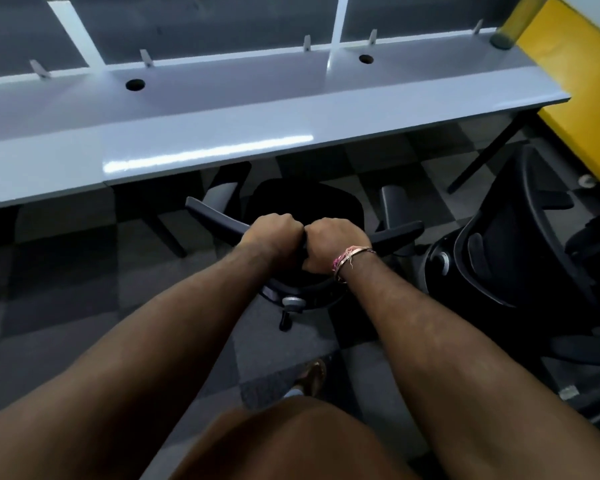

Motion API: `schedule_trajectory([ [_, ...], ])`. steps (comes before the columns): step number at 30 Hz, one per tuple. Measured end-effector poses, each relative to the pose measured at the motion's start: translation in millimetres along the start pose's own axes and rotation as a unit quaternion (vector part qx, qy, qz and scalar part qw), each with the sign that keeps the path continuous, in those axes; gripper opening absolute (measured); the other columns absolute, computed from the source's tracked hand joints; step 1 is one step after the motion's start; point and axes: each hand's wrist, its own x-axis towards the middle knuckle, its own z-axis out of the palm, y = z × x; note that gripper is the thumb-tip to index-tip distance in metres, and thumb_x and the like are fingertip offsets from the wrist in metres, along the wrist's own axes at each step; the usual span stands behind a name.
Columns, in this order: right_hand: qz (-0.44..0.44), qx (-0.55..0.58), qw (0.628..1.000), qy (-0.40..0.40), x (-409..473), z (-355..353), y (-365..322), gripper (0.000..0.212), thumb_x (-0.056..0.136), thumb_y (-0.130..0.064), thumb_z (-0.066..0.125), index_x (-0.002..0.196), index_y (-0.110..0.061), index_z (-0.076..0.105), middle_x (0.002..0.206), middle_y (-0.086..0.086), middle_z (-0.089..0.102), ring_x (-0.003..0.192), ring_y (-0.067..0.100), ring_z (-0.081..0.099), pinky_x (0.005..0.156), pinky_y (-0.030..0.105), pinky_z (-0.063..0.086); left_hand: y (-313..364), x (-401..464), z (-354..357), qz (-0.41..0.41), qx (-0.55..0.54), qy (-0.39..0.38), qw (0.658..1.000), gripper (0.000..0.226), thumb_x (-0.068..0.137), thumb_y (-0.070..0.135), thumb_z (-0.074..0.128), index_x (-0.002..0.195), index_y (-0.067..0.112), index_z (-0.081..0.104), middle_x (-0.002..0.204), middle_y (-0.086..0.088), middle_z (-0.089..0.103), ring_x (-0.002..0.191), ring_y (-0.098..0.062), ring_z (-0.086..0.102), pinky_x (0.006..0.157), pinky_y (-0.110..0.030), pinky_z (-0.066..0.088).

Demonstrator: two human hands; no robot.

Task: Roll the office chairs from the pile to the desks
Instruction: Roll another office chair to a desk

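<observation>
Black chair [305, 202] is nearly parked: your left hand [269, 233] and right hand [333, 239] both grip its backrest top tight, so just nudge it straight under the bench [187, 133].

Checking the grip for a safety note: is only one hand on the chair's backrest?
No, both the left hand and the right hand are closed side by side on the backrest.

One head-worn wide-angle view looks steeply down and forward along the person's forearms. The hands lie near frame centre, close below the lens, with the desk [222, 133] crossing the upper frame beyond and carpet [66, 271] filling the sides.
</observation>
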Motion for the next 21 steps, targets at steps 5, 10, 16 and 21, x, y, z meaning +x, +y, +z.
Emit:
schedule_trajectory([
  [5, -0.019, -0.014, 1.000, 0.011, -21, 1, -50, 0.027, 0.081, -0.049, 0.059, 0.085, -0.024, 0.064, 0.083, -0.001, 0.067, 0.077, 0.023, 0.066, 0.060, 0.031, 0.038, -16, -49, 15, 0.002, 0.008, -0.002, 1.000, 0.018, 0.092, 0.034, 0.063, 0.098, 0.020, 0.072, 0.100, -0.004, 0.071, 0.093, -0.029, 0.071, 0.073, -0.036, 0.050],
  [10, -0.044, -0.025, 0.998, 0.021, -36, 3, -91, 0.035, 0.080, -0.057, 0.059, 0.086, -0.023, 0.063, 0.083, 0.000, 0.067, 0.076, 0.024, 0.065, 0.059, 0.031, 0.038, -28, -96, 27, -0.011, 0.006, -0.008, 1.000, 0.017, 0.093, 0.035, 0.064, 0.099, 0.021, 0.071, 0.099, -0.003, 0.069, 0.093, -0.026, 0.070, 0.072, -0.035, 0.050],
  [16, -0.116, -0.029, 0.992, 0.028, -44, 3, -142, 0.038, 0.077, -0.058, 0.060, 0.088, -0.022, 0.063, 0.088, -0.001, 0.067, 0.080, 0.023, 0.065, 0.065, 0.033, 0.045, -46, -156, 47, -0.066, -0.018, -0.017, 0.997, 0.015, 0.092, 0.033, 0.066, 0.097, 0.020, 0.071, 0.097, -0.002, 0.070, 0.090, -0.025, 0.070, 0.075, -0.037, 0.054],
  [21, -0.194, -0.034, 0.980, 0.024, -41, -2, -182, 0.034, 0.075, -0.056, 0.061, 0.086, -0.024, 0.062, 0.088, -0.002, 0.068, 0.082, 0.023, 0.065, 0.061, 0.031, 0.037, -62, -199, 63, -0.116, -0.016, -0.012, 0.993, 0.017, 0.091, 0.039, 0.064, 0.096, 0.024, 0.071, 0.091, 0.000, 0.067, 0.089, -0.025, 0.070, 0.073, -0.036, 0.054],
])
